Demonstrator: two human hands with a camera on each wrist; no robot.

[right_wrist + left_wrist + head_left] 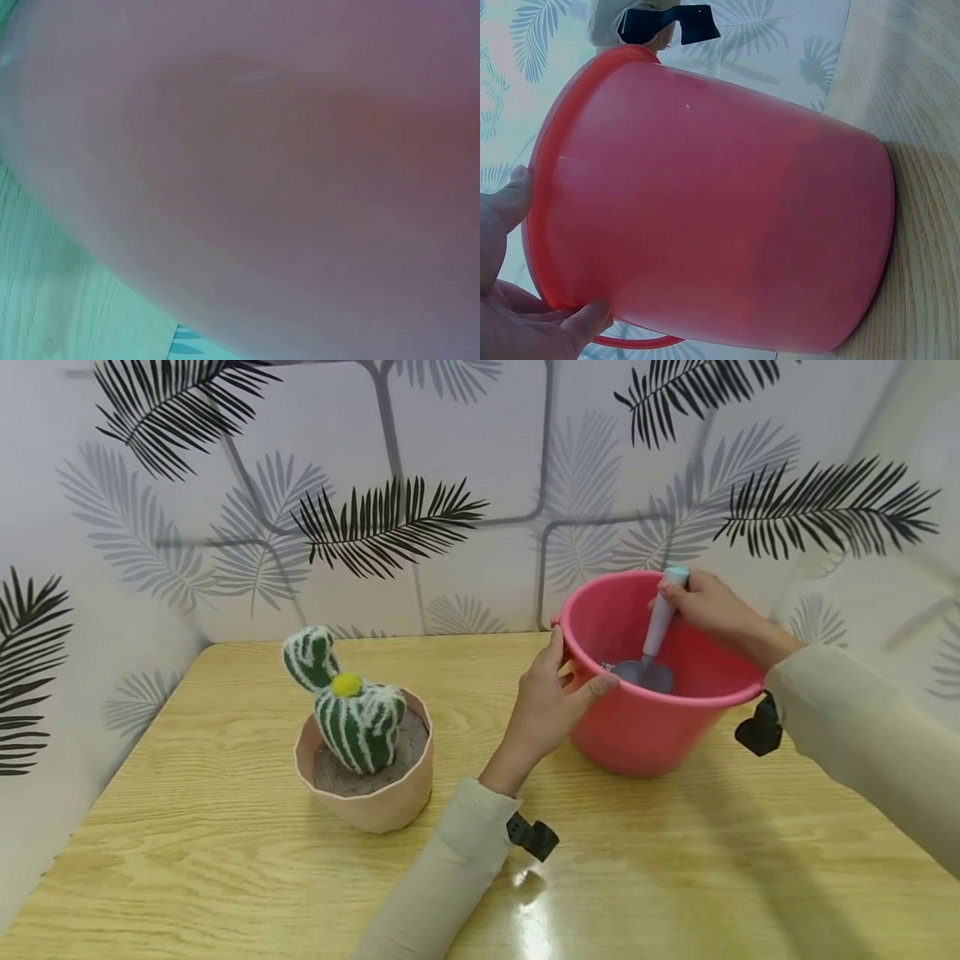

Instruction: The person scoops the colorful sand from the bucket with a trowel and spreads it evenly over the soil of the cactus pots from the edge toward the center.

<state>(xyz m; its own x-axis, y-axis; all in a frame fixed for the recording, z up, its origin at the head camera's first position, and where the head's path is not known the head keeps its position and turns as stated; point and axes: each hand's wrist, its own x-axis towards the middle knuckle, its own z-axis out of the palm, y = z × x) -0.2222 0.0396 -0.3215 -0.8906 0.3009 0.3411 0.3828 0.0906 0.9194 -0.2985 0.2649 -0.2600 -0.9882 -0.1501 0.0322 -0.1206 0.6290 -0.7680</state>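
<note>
A pink bucket stands on the table at the right of the head view. My left hand grips its near left rim, the thumb over the edge and the fingers against the outside. The left wrist view shows that hand at the rim, beside the bucket's wall. A hand trowel with a pale handle and grey blade leans down into the bucket. My right hand holds the handle near its light-blue end. The bucket's blurred wall fills most of the right wrist view; neither hand nor trowel shows there.
On the left of the wooden table stands a beige pot of grey soil, holding a green-and-white knitted-looking cactus with a yellow flower. Directly behind the table is a leaf-patterned wall.
</note>
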